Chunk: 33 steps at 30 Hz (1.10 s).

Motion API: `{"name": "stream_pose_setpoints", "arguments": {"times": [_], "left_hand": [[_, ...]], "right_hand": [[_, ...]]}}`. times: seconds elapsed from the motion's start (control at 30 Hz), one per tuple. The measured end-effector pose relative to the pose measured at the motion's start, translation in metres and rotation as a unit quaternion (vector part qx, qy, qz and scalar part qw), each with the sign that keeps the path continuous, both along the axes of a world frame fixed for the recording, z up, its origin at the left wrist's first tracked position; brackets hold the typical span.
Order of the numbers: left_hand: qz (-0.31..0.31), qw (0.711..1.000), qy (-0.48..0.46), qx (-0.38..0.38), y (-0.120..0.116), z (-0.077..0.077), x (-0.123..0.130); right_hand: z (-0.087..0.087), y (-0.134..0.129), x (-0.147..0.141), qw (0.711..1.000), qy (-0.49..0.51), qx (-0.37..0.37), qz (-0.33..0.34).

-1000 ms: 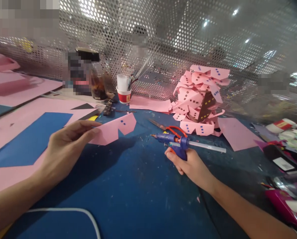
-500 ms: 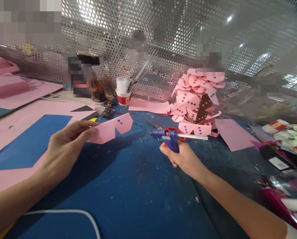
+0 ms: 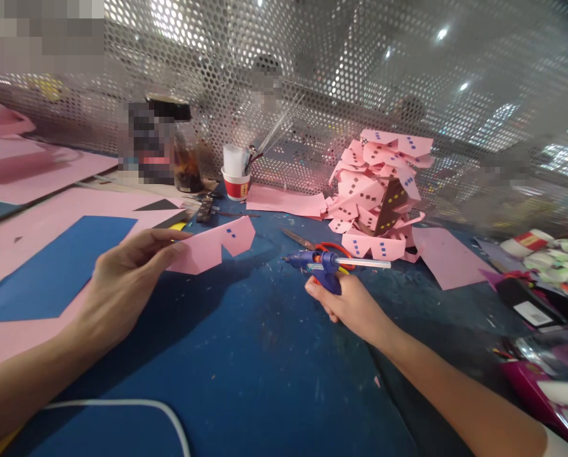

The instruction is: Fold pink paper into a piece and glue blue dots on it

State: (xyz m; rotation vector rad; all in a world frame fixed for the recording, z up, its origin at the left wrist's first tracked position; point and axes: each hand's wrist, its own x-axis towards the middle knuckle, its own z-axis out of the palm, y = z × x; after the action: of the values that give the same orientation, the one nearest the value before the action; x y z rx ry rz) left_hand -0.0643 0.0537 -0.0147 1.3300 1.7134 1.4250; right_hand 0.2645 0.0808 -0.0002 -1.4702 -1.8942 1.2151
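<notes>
A pink paper cutout with small blue squares and a notch in its lower edge is pinched at its left end by my left hand, above the blue table. My right hand is wrapped around the handle of a blue hot glue gun. A clear glue stick sticks out of its back. The nozzle points left toward the cutout, with a gap between them. Just behind the glue gun lie scissors with red handles, partly covered by it.
Pink cutouts with squares form a tall pile at the back right. Pink strips, a paper cup and a jar stand along the perforated metal wall. Blue card lies left; a white cable crosses the front.
Both hands keep nearly the same positions. The glue gun has tilted slightly, and the glue stick's visible end looks a little shorter. The view has shifted slightly.
</notes>
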Motion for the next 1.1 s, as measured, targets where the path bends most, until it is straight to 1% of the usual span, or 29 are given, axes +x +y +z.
{"name": "stream_pose_setpoints", "arguments": {"times": [0.17, 0.27, 0.47, 0.8, 1.1], "left_hand": [[0.003, 1.0, -0.002, 0.005, 0.0014, -0.0015, 0.0003], [-0.004, 1.0, 0.006, 0.004, 0.0014, -0.0006, 0.0012], [0.0, 1.0, 0.031, -0.003, -0.0004, 0.002, 0.0005], [-0.001, 0.999, 0.035, -0.01, -0.001, 0.0041, 0.0034], [-0.005, 0.999, 0.048, -0.016, -0.0012, 0.0045, 0.0]], "right_hand": [[0.0005, 0.0007, -0.0016, 1.0, -0.009, 0.005, 0.0], [0.0001, 0.0014, -0.0021, 1.0, -0.011, 0.01, 0.001], [-0.0001, 0.0018, -0.0029, 1.0, -0.016, 0.013, 0.002], [-0.0005, 0.0022, -0.0052, 1.0, -0.018, 0.012, 0.002], [-0.0005, 0.0031, -0.0072, 1.0, -0.025, 0.01, -0.005]]}}
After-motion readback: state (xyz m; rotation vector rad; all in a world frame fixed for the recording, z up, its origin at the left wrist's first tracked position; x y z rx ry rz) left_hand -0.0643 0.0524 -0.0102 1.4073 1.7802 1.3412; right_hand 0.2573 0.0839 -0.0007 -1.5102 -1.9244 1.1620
